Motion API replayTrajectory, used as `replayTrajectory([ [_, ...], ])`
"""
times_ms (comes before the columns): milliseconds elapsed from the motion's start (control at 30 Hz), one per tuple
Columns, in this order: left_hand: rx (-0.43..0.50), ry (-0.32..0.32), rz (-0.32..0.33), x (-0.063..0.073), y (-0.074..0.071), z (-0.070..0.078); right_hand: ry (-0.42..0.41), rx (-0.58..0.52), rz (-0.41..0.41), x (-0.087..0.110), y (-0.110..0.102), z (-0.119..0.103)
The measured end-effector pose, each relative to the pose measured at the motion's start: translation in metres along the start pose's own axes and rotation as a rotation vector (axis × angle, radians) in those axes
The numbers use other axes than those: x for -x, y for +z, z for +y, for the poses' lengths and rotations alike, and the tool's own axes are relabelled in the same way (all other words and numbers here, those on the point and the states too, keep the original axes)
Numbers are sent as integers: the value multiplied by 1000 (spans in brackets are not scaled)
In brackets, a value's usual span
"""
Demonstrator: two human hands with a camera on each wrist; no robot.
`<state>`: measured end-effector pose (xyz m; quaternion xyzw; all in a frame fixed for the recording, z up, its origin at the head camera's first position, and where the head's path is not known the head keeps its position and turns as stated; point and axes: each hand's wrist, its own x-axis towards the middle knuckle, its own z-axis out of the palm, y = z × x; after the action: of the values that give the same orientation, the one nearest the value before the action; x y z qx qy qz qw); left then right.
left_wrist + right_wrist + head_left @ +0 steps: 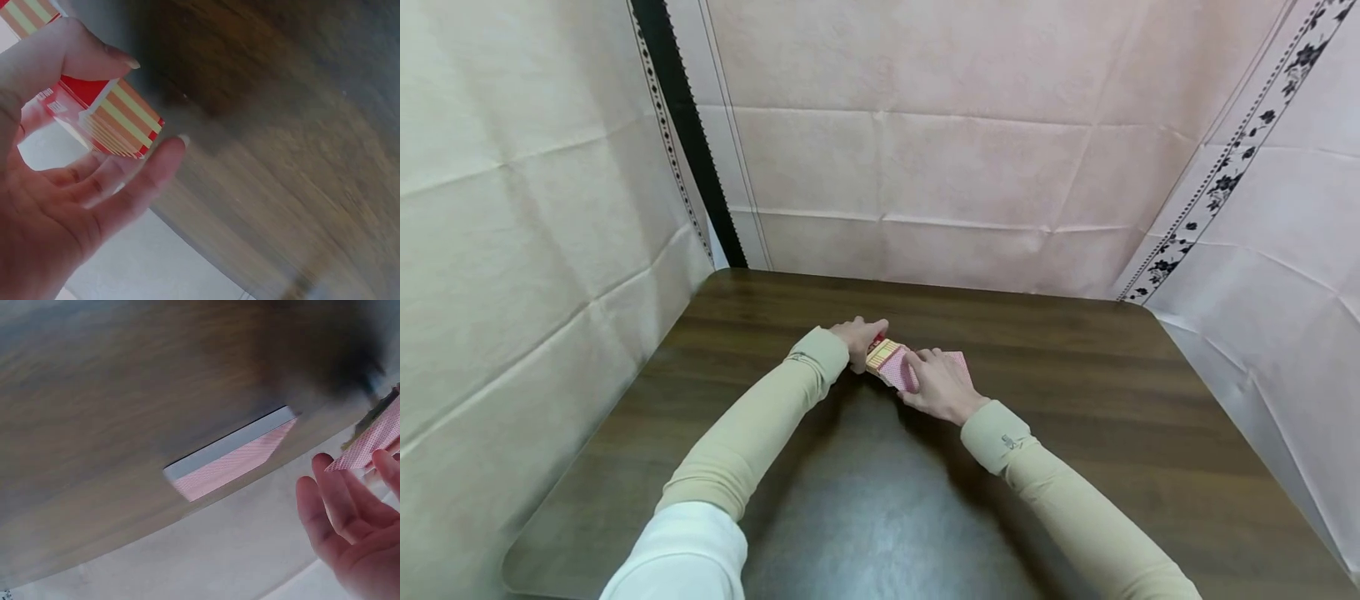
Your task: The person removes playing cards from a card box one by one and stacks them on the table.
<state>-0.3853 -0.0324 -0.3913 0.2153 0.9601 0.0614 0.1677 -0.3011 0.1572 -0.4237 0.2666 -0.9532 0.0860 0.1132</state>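
Observation:
Between both hands is a small box [886, 354] with a striped yellow-and-red side and a pink patterned face. My left hand [857, 336] grips its red end. In the left wrist view the thumb lies over the striped box [128, 112], with fingers beneath and the index fingertip apart from it. My right hand [942, 387] holds the pink patterned part, seen at the right edge of the right wrist view. Just beyond that hand, a stack of cards [234, 456] with pink patterned backs and a white side lies on the table.
The dark wooden table [850, 517] has rounded corners. Pale creased cloth [925, 167] hangs behind it and at both sides, with a black floral border [1228, 179] on the right. A dark strip [700, 142] stands at the back left.

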Motion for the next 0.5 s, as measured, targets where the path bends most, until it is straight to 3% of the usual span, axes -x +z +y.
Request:
replayTrajectory([
  [133, -14, -63, 34, -3, 0, -10, 75, 34, -7, 6, -1, 9],
  [233, -14, -93, 43, -4, 0, -15, 192, 63, 36, 10, 0, 19],
  [367, -11, -103, 40, -4, -1, -18, 357, 80, 84, 14, 4, 32],
  [500, -13, -101, 44, -3, -2, -18, 433, 72, 53, 18, 8, 37],
])
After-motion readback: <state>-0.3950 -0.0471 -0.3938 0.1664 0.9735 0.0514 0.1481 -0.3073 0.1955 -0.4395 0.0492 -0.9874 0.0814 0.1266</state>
